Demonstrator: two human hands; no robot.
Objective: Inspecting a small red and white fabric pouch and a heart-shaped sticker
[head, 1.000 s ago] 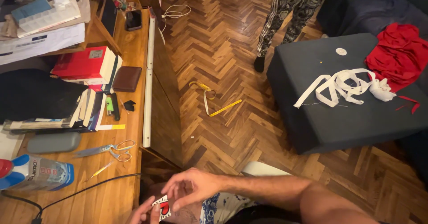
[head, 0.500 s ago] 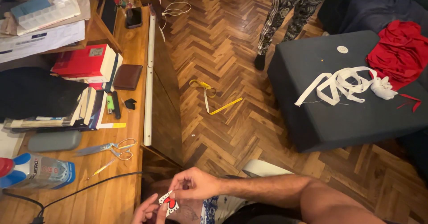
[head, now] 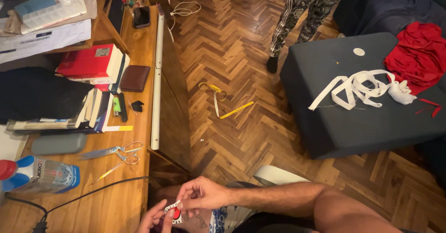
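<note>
Both of your hands are now working together low in view, over your lap beside the wooden desk point(head: 125, 200). Your right hand point(head: 204, 197) is pinching the small red-and-white piece point(head: 174, 210) between thumb and fingertips, having closed in from a looser reach. Your left hand point(head: 155, 220) is coming up underneath, fingers curling against the same piece.

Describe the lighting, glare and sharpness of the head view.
Head view: warm indoor light; soft glare streaks on the parquet floor; wide-angle bending at the desk edge; scissors crisp; both hands, right hand and left hand, cropped at the bottom edge, small red-and-white item too tiny to identify.
</note>
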